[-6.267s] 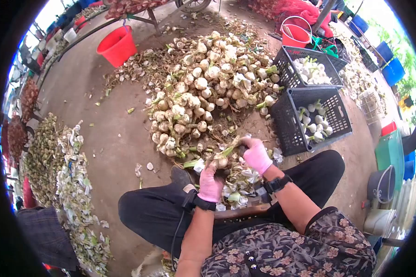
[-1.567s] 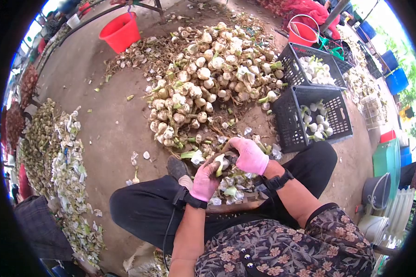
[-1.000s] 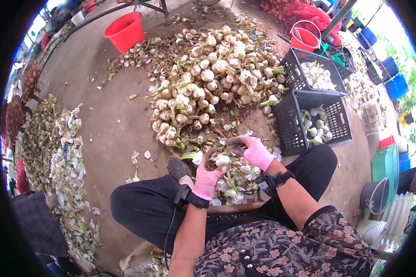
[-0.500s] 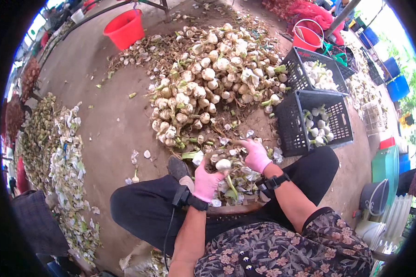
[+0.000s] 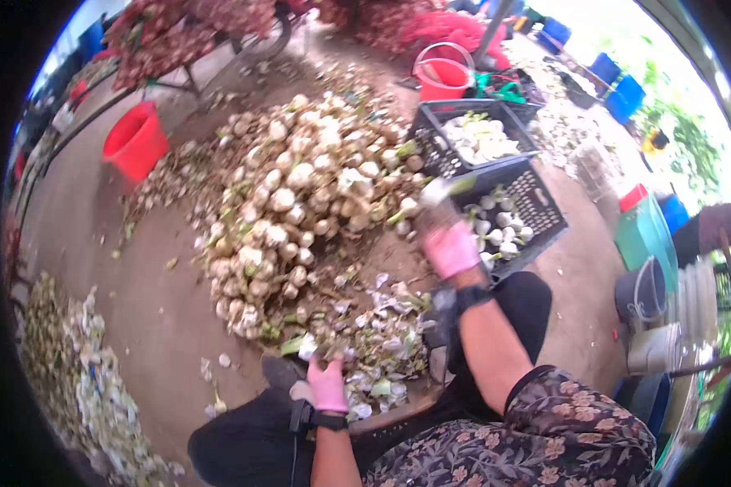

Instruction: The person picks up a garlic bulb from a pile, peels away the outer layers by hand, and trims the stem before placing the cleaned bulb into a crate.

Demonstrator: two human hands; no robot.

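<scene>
My right hand [image 5: 449,247], in a pink glove with dirty fingers, is closed on a garlic bulb [image 5: 436,193]. Motion blurs the bulb, and a pale green stem points right from it, over the near black crate's [image 5: 534,250] left corner. Several white garlic bulbs [image 5: 508,235] with trimmed stems lie inside that crate. Low on the left, my left hand [image 5: 327,383], also pink-gloved, is over the peel scraps [image 5: 382,357] by my foot. Its darkened fingers look loosely apart, with no bulb visible in them. A large heap of untrimmed garlic [image 5: 300,187] rises in front of both hands.
A second black crate [image 5: 439,118], filled with white garlic, stands behind the near one. Red buckets stand at the back left [image 5: 136,143] and back right [image 5: 445,77]. Peel piles [image 5: 97,365] line the left; a grey bucket [image 5: 640,288] and green tub [image 5: 648,235] stand right.
The garlic bulb went from my left hand to my right, which swung up and right to the near crate. My left hand moved slightly left and down. The view turned rightward.
</scene>
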